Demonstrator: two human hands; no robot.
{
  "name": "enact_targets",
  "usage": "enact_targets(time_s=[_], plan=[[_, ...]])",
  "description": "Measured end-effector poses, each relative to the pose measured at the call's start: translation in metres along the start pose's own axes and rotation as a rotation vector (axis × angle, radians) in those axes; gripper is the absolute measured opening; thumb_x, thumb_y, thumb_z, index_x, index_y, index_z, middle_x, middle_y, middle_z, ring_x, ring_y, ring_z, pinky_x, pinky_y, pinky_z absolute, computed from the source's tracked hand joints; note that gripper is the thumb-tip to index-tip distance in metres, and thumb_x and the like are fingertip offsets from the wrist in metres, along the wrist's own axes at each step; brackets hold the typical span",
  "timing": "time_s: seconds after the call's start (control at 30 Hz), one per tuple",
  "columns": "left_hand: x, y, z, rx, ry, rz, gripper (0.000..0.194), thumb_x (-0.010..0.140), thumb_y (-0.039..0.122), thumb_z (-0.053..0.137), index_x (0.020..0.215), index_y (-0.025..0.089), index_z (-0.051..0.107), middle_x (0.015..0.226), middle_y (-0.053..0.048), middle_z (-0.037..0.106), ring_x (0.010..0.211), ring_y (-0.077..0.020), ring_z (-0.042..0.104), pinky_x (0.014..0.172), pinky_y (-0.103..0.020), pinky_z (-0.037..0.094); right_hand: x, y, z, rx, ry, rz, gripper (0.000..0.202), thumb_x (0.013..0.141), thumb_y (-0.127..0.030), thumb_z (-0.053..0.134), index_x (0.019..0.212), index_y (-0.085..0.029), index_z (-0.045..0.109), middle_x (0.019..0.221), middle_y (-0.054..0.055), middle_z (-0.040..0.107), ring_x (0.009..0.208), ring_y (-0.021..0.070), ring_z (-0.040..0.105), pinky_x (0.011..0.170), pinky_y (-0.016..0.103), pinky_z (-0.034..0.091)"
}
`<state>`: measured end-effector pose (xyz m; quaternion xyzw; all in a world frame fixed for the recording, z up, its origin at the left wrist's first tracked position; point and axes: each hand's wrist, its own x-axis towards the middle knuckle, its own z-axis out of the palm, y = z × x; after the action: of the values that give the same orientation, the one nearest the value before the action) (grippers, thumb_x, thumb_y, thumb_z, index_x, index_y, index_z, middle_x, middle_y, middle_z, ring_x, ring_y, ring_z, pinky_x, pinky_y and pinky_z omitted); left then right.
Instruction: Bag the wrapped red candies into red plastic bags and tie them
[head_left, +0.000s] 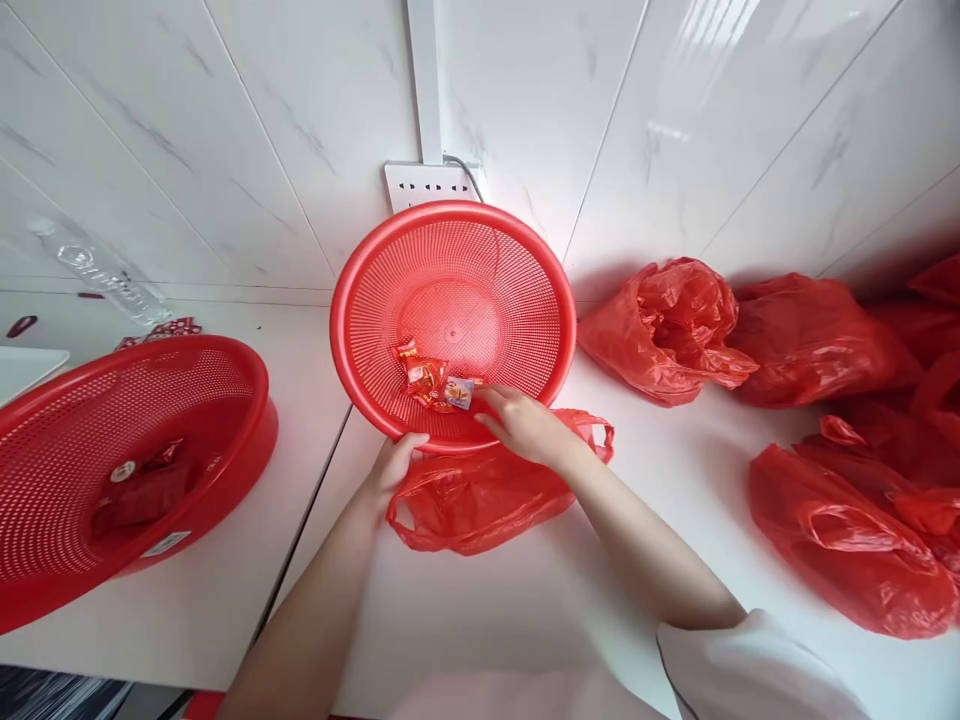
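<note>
A red mesh basket (453, 215) is tilted toward me at the middle, with several red wrapped packets (425, 378) and a small pale packet (459, 392) low inside it. My left hand (399, 460) is closed on the basket's lower left rim, thumb over the edge. Reaching over the lower right rim, my right hand (517, 418) has its fingertips pinched at the pale packet's right edge. Below the basket's near rim lies a red plastic bag (480, 500) on the white table, its handles spread to both sides.
Another red basket (247, 385) holding a few items stands at the left. Several filled red bags (817, 335) lie at the right. A clear bottle (105, 275) and a power strip (431, 185) are near the wall.
</note>
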<state>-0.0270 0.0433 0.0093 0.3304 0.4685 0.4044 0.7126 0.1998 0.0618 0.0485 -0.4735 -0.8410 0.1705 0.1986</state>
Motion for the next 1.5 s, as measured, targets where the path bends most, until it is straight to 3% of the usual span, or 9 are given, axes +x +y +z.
enact_targets(time_s=[0.17,0.33,0.43,0.53,0.67,0.83,1.2,1.33,1.5], plan=[[0.001,-0.008,0.002,0.053,-0.017,0.001,0.048,0.075,0.025,0.065,0.122,0.014,0.057,0.105,-0.011,0.072,0.094,-0.0288,0.069,0.080,-0.039,0.055,0.010,0.012,0.032,0.003,0.000,0.016,0.059,0.098,-0.041,0.038,0.150,-0.020,0.021,0.153,0.013,0.031,0.144,0.0251,0.021,0.114,0.059,0.009],[0.002,-0.011,0.005,0.082,-0.020,-0.025,0.046,0.073,0.026,0.067,0.117,0.013,0.060,0.104,-0.011,0.073,0.096,-0.0302,0.069,0.082,-0.039,0.055,0.020,0.022,0.050,0.301,0.181,0.249,0.062,0.085,-0.031,0.059,0.142,-0.019,0.038,0.131,0.013,0.057,0.121,0.0244,0.053,0.101,0.042,0.038],[0.001,-0.009,0.006,0.038,-0.015,-0.054,0.047,0.073,0.024,0.066,0.118,0.012,0.059,0.101,-0.012,0.073,0.092,-0.0310,0.070,0.078,-0.040,0.056,0.022,0.030,0.052,0.535,0.214,0.375,0.039,0.075,-0.033,0.068,0.111,-0.019,0.065,0.099,0.007,0.070,0.091,0.0225,0.064,0.085,0.035,0.046],[0.000,-0.007,0.004,-0.035,-0.015,-0.066,0.049,0.073,0.022,0.065,0.120,0.011,0.057,0.097,-0.013,0.074,0.088,-0.0307,0.071,0.075,-0.040,0.056,0.022,0.037,0.046,0.648,0.219,0.383,0.029,0.076,-0.044,0.066,0.085,-0.017,0.068,0.079,0.005,0.069,0.073,0.0191,0.063,0.073,0.031,0.047],[0.002,-0.003,0.000,-0.112,-0.014,-0.019,0.049,0.075,0.019,0.062,0.122,0.012,0.056,0.096,-0.012,0.074,0.086,-0.0300,0.071,0.071,-0.038,0.057,0.019,0.033,0.024,0.952,0.245,0.391,0.037,0.079,-0.051,0.061,0.093,-0.017,0.062,0.084,0.004,0.069,0.072,0.0164,0.065,0.068,0.029,0.050],[0.003,0.003,-0.004,-0.152,0.011,-0.036,0.045,0.075,0.019,0.060,0.119,0.010,0.058,0.097,-0.013,0.074,0.085,-0.0300,0.071,0.068,-0.038,0.057,0.015,0.016,0.003,1.519,0.180,0.369,0.040,0.063,-0.036,0.082,0.094,-0.018,0.063,0.089,0.003,0.071,0.077,0.0151,0.067,0.074,0.028,0.052],[0.000,0.008,0.001,-0.192,0.012,-0.080,0.044,0.073,0.018,0.060,0.116,0.007,0.061,0.095,-0.013,0.073,0.084,-0.0290,0.071,0.070,-0.036,0.057,0.013,0.014,0.000,1.382,0.202,0.333,0.041,0.054,-0.026,0.087,0.087,-0.016,0.066,0.077,0.001,0.072,0.066,0.0123,0.064,0.067,0.025,0.051],[0.001,0.008,0.002,-0.200,0.033,-0.059,0.042,0.072,0.017,0.061,0.113,0.008,0.061,0.094,-0.012,0.074,0.084,-0.0285,0.071,0.072,-0.036,0.057,0.010,0.014,-0.007,1.360,0.266,0.316,0.035,0.064,-0.032,0.082,0.091,-0.017,0.065,0.082,0.001,0.069,0.067,0.0115,0.062,0.067,0.025,0.050],[0.000,0.007,0.000,-0.172,0.051,-0.054,0.035,0.072,0.017,0.062,0.106,0.010,0.063,0.098,-0.012,0.073,0.086,-0.0293,0.071,0.073,-0.037,0.057,0.004,0.021,-0.020,1.300,0.131,0.297,0.028,0.076,-0.037,0.073,0.093,-0.016,0.066,0.088,0.004,0.069,0.074,0.0128,0.063,0.072,0.027,0.049]])
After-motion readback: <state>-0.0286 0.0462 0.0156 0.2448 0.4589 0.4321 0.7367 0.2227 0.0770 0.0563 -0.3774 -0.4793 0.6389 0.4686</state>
